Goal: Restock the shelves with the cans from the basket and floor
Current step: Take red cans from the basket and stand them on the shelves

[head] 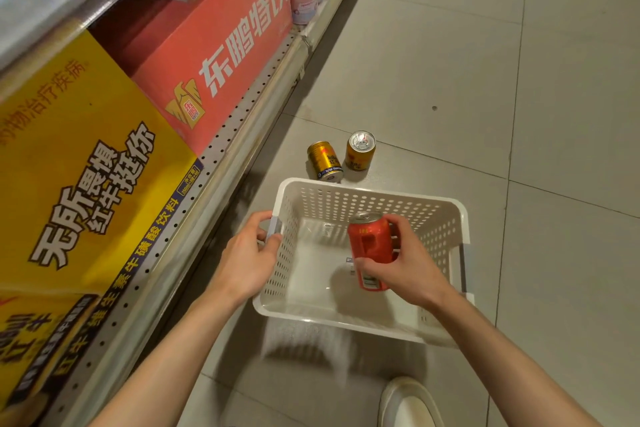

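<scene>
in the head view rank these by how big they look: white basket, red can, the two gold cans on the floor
1. white basket
2. red can, held in the right hand, nearer the camera
3. gold cans: lying one and upright one look alike, so unranked

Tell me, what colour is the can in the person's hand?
The can in the right hand is red, seen clearly in the head view.

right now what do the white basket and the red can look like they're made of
White perforated basket: looks like moulded plastic, matt, with rows of punched round holes and a thick rolled rim. Red drinks can in the right hand: probably thin metal, with a shiny silver top rim and a glossy printed body.
</scene>
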{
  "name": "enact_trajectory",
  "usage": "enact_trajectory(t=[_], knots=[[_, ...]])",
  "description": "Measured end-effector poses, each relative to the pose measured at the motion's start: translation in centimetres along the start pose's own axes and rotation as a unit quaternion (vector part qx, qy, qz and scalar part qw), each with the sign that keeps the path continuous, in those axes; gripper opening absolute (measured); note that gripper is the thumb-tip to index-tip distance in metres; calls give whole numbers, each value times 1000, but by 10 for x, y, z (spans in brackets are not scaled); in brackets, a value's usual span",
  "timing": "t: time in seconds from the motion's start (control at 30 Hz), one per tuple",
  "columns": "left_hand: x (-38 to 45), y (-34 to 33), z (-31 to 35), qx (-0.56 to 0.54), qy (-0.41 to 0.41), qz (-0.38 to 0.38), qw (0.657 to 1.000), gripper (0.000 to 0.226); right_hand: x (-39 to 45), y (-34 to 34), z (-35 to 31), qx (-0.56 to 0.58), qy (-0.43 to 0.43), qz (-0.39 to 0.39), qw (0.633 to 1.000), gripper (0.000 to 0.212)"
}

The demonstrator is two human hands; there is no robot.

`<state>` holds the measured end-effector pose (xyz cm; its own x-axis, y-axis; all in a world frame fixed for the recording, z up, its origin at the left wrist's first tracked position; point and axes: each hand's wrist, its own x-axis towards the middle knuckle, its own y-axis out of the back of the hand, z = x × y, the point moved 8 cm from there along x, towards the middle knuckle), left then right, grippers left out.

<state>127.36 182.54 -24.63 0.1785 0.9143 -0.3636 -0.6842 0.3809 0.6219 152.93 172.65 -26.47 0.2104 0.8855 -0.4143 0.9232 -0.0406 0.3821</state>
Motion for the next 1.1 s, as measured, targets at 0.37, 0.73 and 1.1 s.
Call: enact_trajectory(t=[0.37, 0.73, 1.1], knots=[[-86, 101, 105, -166, -5, 71, 984, 30, -81, 77, -127, 79, 6, 66, 995, 78], [-266, 317, 339, -281, 35, 148, 948, 25, -240, 211, -393, 116, 19, 42, 992, 76], [-436, 474, 507, -313, 12, 270, 911, 20, -352, 282, -621, 98, 107, -41, 989, 70]])
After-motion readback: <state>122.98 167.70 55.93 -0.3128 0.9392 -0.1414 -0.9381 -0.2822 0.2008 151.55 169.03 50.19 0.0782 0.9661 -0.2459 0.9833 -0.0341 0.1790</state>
